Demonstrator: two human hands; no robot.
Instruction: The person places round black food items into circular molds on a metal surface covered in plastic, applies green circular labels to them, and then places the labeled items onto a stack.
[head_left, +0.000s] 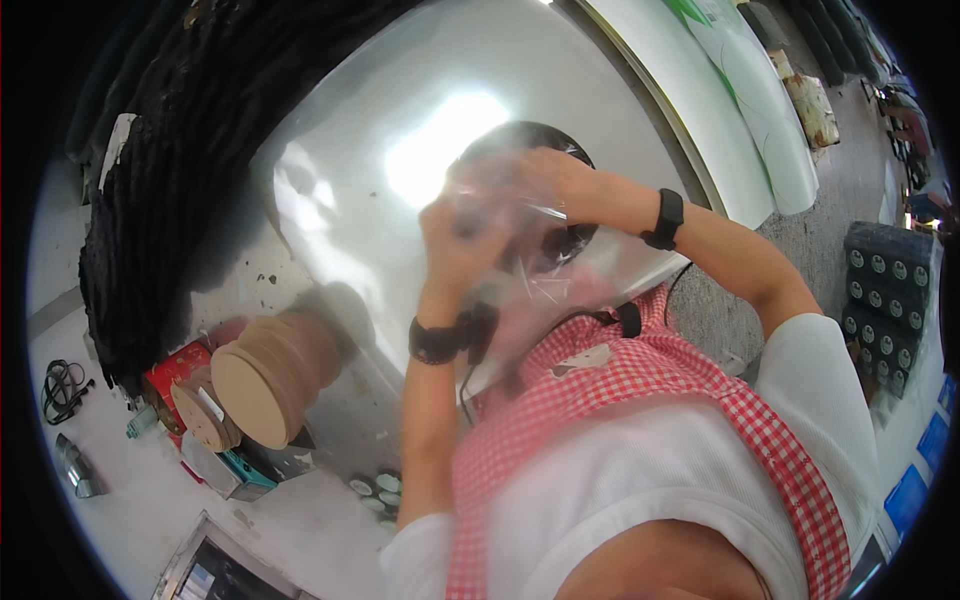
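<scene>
Both my hands are blurred and meet over a round black object (564, 140) on the pale, shiny work surface (600, 67). Clear plastic film (541, 281) with bright creases lies about this object and reaches toward my apron. My left hand (465, 236) has curled fingers at the near left side of the object, gripping the film. From the right, my right hand (551, 180) comes across the top, its fingers bent on the film. My hands and the glare hide much of the object, so its exact kind cannot be told.
Tan discs (251, 394) stand stacked at the left, beside a red box (180, 367). A dark ridged pile (172, 187) rises at upper left. White-green sheeting (750, 112) lies at upper right. Wrapped black rolls (885, 300) stand at far right; a coiled cable (66, 390) lies far left.
</scene>
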